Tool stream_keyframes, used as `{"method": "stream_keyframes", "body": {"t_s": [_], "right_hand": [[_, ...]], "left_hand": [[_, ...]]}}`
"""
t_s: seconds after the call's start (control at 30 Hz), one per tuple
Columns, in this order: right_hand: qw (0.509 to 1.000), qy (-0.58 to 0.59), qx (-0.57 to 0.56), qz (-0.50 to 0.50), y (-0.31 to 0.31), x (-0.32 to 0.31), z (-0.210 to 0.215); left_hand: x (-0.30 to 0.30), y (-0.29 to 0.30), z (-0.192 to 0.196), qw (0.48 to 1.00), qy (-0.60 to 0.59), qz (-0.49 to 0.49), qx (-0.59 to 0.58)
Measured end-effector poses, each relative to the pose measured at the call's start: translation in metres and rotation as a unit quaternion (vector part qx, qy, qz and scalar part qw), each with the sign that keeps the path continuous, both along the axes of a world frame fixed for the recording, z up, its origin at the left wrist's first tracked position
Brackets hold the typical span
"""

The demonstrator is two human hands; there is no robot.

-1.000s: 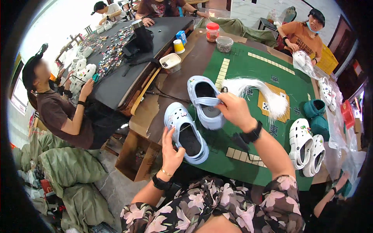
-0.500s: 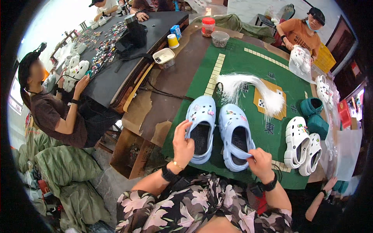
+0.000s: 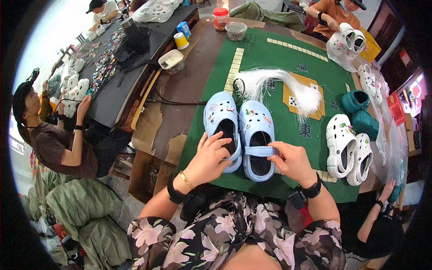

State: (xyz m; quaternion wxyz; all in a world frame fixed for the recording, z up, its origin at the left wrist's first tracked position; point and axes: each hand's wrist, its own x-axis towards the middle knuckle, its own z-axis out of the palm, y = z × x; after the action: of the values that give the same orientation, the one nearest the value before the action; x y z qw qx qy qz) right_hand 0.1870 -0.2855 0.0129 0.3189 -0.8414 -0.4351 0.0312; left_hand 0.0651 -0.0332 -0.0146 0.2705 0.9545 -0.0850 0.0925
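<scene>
Two light blue clogs with small charms on their toes stand side by side, toes pointing away from me. My left hand is over the opening of the left clog, its fingers apart at the heel strap and inner edge. With thumb and fingers, my right hand grips the right end of the heel strap on the right clog. That strap lies across the opening, above the dark insole. Beyond the clogs, a bundle of white plastic ties is spread in a curve.
On the green mat at right are white clogs and teal clogs. A tub, a yellow cup and jars stand farther off. Co-workers handle white clogs at left and far right.
The blue clogs now stand closer together. My left hand has gone from the left clog's outer side to over its opening. The right clog's strap has swung forward across its opening.
</scene>
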Motion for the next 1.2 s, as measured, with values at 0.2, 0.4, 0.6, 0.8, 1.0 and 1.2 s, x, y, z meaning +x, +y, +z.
{"method": "stream_keyframes", "body": {"t_s": [0.2,0.4,0.6,0.8,1.0,1.2], "right_hand": [[0.991,0.132,0.004,-0.028,0.008,0.005,0.013],[0.982,0.18,0.052,-0.031,-0.016,-0.016,0.027],[0.982,0.172,0.048,0.068,-0.016,-0.03,0.024],[0.988,0.111,0.107,-0.018,0.028,-0.043,-0.008],[0.986,-0.068,0.136,-0.074,0.065,-0.048,-0.022],[0.978,-0.12,0.143,-0.092,0.075,-0.048,-0.028]], "left_hand": [[0.02,0.017,0.009,0.982,0.055,0.034,-0.178],[0.002,0.023,0.017,0.969,-0.006,0.073,-0.237],[-0.005,0.038,0.016,0.963,-0.019,0.112,-0.246],[0.006,0.04,0.02,0.983,-0.051,0.034,-0.172],[0.027,0.027,0.028,0.984,0.056,-0.038,-0.165],[0.048,0.033,0.033,0.967,0.203,-0.087,-0.127]]}}
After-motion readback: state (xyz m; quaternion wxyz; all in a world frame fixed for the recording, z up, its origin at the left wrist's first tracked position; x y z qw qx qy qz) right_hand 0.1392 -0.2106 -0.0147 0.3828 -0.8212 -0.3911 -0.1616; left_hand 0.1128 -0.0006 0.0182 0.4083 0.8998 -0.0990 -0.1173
